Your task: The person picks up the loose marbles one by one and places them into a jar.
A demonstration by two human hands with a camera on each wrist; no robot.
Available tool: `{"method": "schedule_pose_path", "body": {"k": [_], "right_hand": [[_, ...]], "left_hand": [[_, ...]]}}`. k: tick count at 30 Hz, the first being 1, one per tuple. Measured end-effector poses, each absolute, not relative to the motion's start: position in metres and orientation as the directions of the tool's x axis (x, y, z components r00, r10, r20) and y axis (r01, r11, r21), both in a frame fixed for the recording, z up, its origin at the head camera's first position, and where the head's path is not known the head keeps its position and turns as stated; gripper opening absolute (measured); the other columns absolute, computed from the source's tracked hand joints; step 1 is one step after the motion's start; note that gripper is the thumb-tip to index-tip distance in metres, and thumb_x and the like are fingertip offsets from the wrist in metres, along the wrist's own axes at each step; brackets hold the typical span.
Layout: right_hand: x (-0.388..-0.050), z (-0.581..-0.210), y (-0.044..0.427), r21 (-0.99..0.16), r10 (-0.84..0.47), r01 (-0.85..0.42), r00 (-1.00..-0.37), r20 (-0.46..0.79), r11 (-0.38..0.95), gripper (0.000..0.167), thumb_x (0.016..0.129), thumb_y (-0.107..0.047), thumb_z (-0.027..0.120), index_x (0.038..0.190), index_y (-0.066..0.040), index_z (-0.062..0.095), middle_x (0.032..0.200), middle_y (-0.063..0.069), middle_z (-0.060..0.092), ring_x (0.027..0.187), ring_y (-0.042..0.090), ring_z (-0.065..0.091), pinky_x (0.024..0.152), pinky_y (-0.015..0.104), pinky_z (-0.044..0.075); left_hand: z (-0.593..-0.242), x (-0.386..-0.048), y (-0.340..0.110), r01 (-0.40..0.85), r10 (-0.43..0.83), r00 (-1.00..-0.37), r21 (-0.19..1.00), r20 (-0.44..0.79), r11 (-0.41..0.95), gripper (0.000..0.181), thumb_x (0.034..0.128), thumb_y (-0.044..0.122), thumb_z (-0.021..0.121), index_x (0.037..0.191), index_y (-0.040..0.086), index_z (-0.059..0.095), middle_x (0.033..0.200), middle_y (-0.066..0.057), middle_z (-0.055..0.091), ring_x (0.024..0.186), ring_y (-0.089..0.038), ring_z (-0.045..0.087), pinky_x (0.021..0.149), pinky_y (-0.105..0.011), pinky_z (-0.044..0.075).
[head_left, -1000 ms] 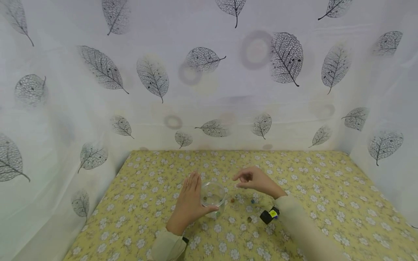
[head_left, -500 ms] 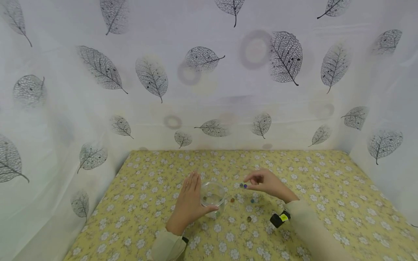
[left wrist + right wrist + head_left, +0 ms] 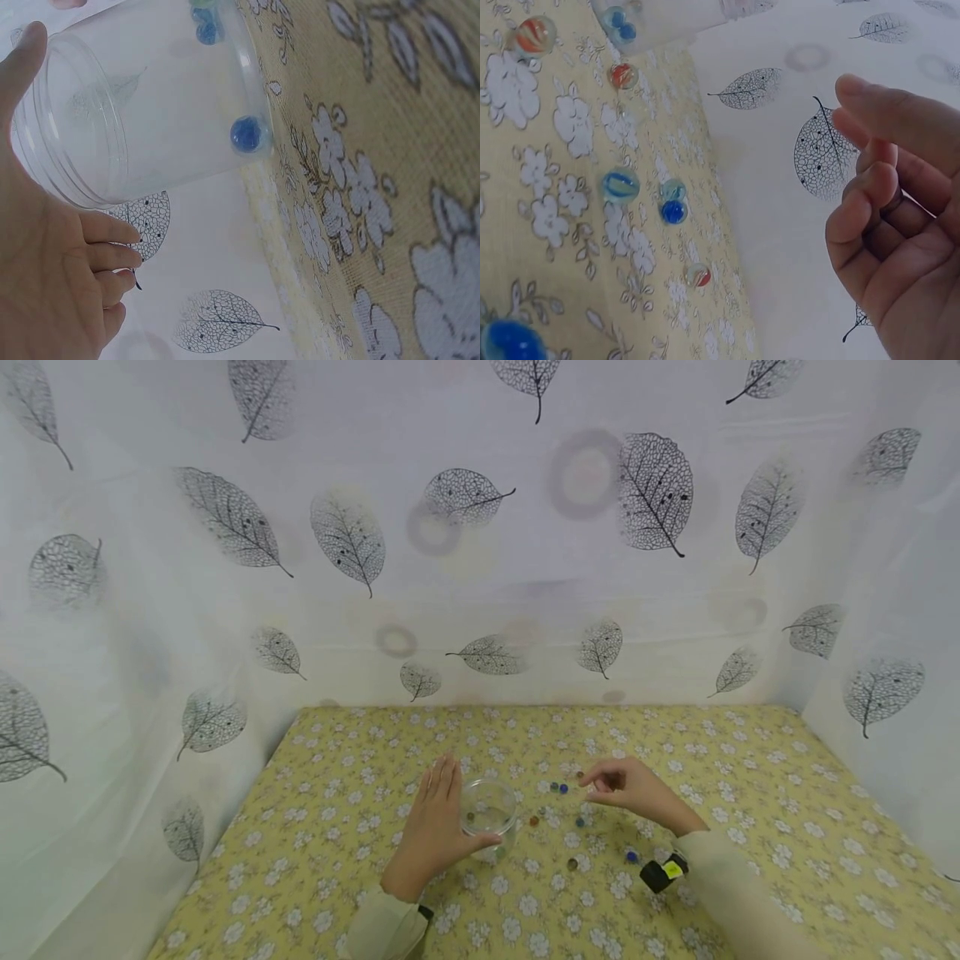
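Observation:
A clear plastic jar [image 3: 489, 806] stands upright on the floral cloth, with several marbles visible low inside in the left wrist view, one a blue marble [image 3: 246, 134]. My left hand [image 3: 435, 831] lies against the jar near its rim, fingers straight on one side and thumb stretched across the front. My right hand [image 3: 630, 789] hovers right of the jar, fingers loosely curled with nothing seen between them. Close to its fingertips lie a red-and-clear marble [image 3: 698, 275], a dark blue marble [image 3: 563, 789] and a teal marble [image 3: 554, 787] touching the blue one.
Other loose marbles include an orange one [image 3: 534, 820], a blue-striped one [image 3: 620, 184], a brownish one [image 3: 572, 864] and a blue one [image 3: 632, 857] near the right wrist's black device [image 3: 660, 874]. A white leaf-print curtain [image 3: 480, 568] surrounds the yellow flowered cloth [image 3: 360, 860].
My right hand has moved rightward, away from the jar. The teal, dark blue and red marbles near its fingertips have come into view. My left hand and the jar stay put.

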State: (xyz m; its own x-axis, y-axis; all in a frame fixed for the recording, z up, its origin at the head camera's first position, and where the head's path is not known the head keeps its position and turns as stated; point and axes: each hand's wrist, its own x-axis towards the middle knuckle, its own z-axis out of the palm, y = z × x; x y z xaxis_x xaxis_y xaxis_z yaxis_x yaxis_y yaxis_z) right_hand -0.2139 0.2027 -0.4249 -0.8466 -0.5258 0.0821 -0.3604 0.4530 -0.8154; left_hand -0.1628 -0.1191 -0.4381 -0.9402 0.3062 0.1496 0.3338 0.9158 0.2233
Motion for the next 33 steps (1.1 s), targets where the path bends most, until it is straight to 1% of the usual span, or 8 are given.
{"method": "schedule_pose_path", "body": {"k": [2, 7, 11, 14, 22, 26, 30, 33], "right_hand": [[-0.213, -0.427, 0.206, -0.817, -0.522, -0.352, -0.85, 0.075, 0.456, 0.029, 0.087, -0.022, 0.068, 0.104, 0.001, 0.068, 0.076, 0.001, 0.053, 0.061, 0.003, 0.043, 0.054, 0.024, 0.043], [-0.213, -0.431, 0.21, -0.823, -0.516, -0.345, -0.853, 0.075, 0.451, 0.029, 0.086, -0.023, 0.068, 0.104, 0.0, 0.068, 0.073, -0.002, 0.053, 0.059, 0.003, 0.043, 0.053, 0.024, 0.043], [-0.212, -0.432, 0.214, -0.824, -0.526, -0.37, -0.844, 0.105, 0.429, 0.028, 0.087, -0.021, 0.068, 0.102, 0.002, 0.068, 0.071, -0.003, 0.052, 0.057, 0.003, 0.042, 0.051, 0.025, 0.043], [-0.211, -0.434, 0.217, -0.819, -0.531, -0.381, -0.84, 0.113, 0.429, 0.025, 0.087, -0.019, 0.068, 0.101, 0.002, 0.069, 0.07, -0.003, 0.052, 0.056, 0.002, 0.041, 0.05, 0.025, 0.042], [-0.202, -0.44, 0.227, -0.817, -0.537, -0.327, -0.843, 0.026, 0.475, 0.023, 0.088, -0.018, 0.067, 0.101, 0.0, 0.069, 0.069, -0.003, 0.053, 0.056, 0.002, 0.041, 0.051, 0.024, 0.042], [-0.199, -0.444, 0.232, -0.823, -0.56, -0.347, -0.827, 0.042, 0.45, 0.022, 0.087, -0.017, 0.067, 0.1, 0.0, 0.07, 0.067, -0.005, 0.053, 0.055, 0.001, 0.041, 0.049, 0.024, 0.042], [-0.197, -0.449, 0.239, -0.829, -0.609, -0.41, -0.786, 0.109, 0.381, 0.018, 0.087, -0.012, 0.067, 0.098, 0.002, 0.069, 0.066, -0.007, 0.051, 0.053, 0.001, 0.04, 0.048, 0.025, 0.043], [-0.195, -0.451, 0.243, -0.841, -0.624, -0.401, -0.775, 0.1, 0.364, 0.016, 0.087, -0.009, 0.066, 0.098, 0.003, 0.069, 0.066, -0.008, 0.051, 0.052, 0.001, 0.039, 0.046, 0.025, 0.042]], "left_hand": [[-0.439, -0.163, -0.119, 0.337, 0.309, -0.939, 0.221, 0.152, 0.915, 0.119, 0.0704, 0.077, 0.056, 0.148, -0.005, 0.018, 0.158, -0.019, 0.007, 0.146, -0.034, 0.01, 0.12, -0.05, 0.014], [-0.439, -0.164, -0.12, 0.35, 0.32, -0.932, 0.192, 0.172, 0.917, 0.118, 0.0711, 0.076, 0.057, 0.147, -0.007, 0.02, 0.156, -0.022, 0.013, 0.146, -0.035, 0.013, 0.119, -0.05, 0.016], [-0.439, -0.165, -0.12, 0.35, 0.319, -0.931, 0.179, 0.178, 0.92, 0.117, 0.0716, 0.076, 0.056, 0.147, -0.007, 0.021, 0.156, -0.023, 0.014, 0.146, -0.035, 0.012, 0.119, -0.05, 0.016], [-0.438, -0.165, -0.12, 0.344, 0.316, -0.933, 0.17, 0.172, 0.923, 0.118, 0.0714, 0.077, 0.054, 0.147, -0.007, 0.02, 0.157, -0.021, 0.012, 0.146, -0.034, 0.011, 0.12, -0.049, 0.016], [-0.438, -0.164, -0.12, 0.341, 0.314, -0.935, 0.187, 0.163, 0.921, 0.118, 0.0714, 0.076, 0.055, 0.147, -0.006, 0.02, 0.157, -0.02, 0.01, 0.146, -0.034, 0.011, 0.12, -0.049, 0.016], [-0.439, -0.164, -0.12, 0.341, 0.313, -0.936, 0.186, 0.162, 0.922, 0.117, 0.0719, 0.075, 0.057, 0.147, -0.007, 0.021, 0.157, -0.021, 0.012, 0.146, -0.034, 0.012, 0.119, -0.05, 0.016], [-0.44, -0.163, -0.12, 0.342, 0.315, -0.936, 0.192, 0.16, 0.92, 0.117, 0.0716, 0.075, 0.057, 0.147, -0.007, 0.021, 0.156, -0.022, 0.013, 0.146, -0.036, 0.013, 0.119, -0.051, 0.017], [-0.439, -0.163, -0.12, 0.342, 0.315, -0.936, 0.199, 0.155, 0.918, 0.117, 0.0715, 0.075, 0.057, 0.147, -0.007, 0.021, 0.156, -0.022, 0.013, 0.145, -0.036, 0.014, 0.119, -0.051, 0.017]]}}
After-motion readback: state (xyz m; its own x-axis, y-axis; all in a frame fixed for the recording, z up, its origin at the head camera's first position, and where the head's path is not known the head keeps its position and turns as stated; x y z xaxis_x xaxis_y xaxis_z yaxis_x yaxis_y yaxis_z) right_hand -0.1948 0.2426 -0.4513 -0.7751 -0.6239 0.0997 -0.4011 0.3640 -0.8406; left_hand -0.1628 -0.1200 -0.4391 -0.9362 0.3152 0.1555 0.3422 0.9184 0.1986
